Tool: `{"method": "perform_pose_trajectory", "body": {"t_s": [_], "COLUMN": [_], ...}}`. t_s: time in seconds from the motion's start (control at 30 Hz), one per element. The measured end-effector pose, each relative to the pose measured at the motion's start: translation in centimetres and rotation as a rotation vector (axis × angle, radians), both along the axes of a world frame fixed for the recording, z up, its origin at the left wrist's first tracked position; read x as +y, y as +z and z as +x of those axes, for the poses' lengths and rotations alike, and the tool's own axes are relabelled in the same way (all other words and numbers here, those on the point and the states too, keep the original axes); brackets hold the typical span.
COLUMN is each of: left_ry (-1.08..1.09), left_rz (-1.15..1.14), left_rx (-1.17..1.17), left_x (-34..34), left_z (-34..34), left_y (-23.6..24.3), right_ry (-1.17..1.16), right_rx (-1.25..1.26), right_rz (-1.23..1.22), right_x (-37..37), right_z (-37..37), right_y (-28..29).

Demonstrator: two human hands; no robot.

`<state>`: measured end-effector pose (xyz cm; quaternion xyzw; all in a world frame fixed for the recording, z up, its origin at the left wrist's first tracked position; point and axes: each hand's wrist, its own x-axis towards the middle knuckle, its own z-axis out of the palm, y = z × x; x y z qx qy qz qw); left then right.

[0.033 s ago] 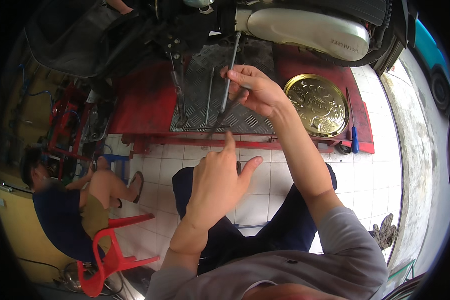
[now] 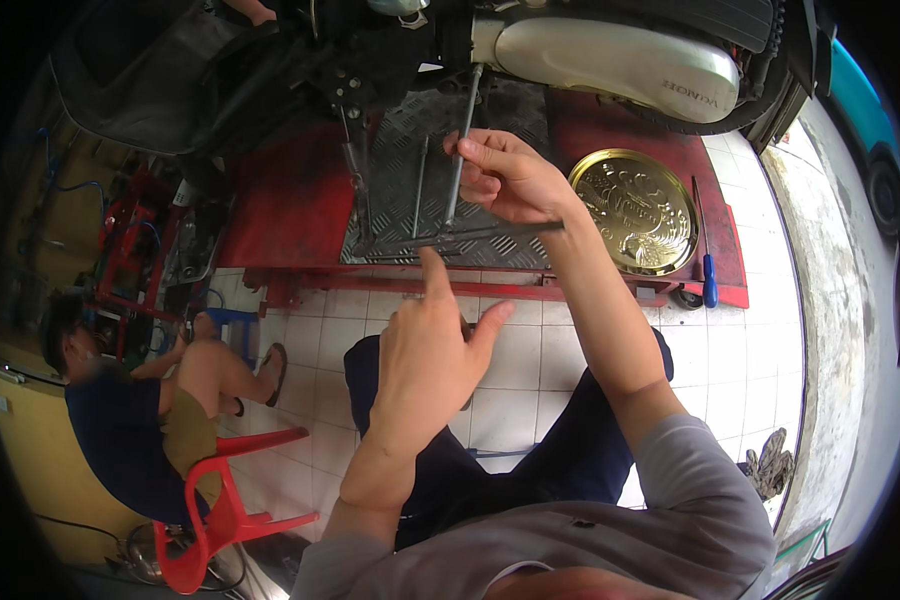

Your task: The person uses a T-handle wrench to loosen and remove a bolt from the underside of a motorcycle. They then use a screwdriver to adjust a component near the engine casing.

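Grey metal rod (image 2: pixel 468 110), R hand (image 2: pixel 513 178) pinching it, L hand (image 2: pixel 430 350) spread, index out nr blurred bar (image 2: pixel 515 232)

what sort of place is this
Probably a motorbike repair workshop: a motorbike stands above a red platform, a blue-handled screwdriver lies there, and the right hand holds a long metal tool.

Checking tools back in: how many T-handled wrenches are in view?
2: one T-handled wrench in the right hand, upper end at the motorcycle; a second wrench lying on the dark patterned mat, left of it. Others may be hidden.
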<state>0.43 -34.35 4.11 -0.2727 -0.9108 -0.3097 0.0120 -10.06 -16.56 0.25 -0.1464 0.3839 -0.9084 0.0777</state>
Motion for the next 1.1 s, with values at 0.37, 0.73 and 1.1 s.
{"method": "perform_pose_trajectory", "body": {"t_s": [0.37,0.73,1.1], "left_ry": [0.117,0.006,0.125], "left_rz": [0.247,-0.025,1.119], "left_rx": [-0.160,0.000,-0.231], "left_x": [-0.3,-1.3,2.4], "left_z": [-0.4,-0.9,-2.8], "left_y": [0.6,-0.4,-1.8], "right_ry": [0.075,0.033,-0.004], "right_rx": [0.058,0.060,0.012], "right_rz": [-0.089,-0.085,-0.048], "right_x": [0.3,0.2,-0.4], "right_z": [-0.8,-0.8,-0.9], "right_y": [-0.6,-0.4,-0.4]}}
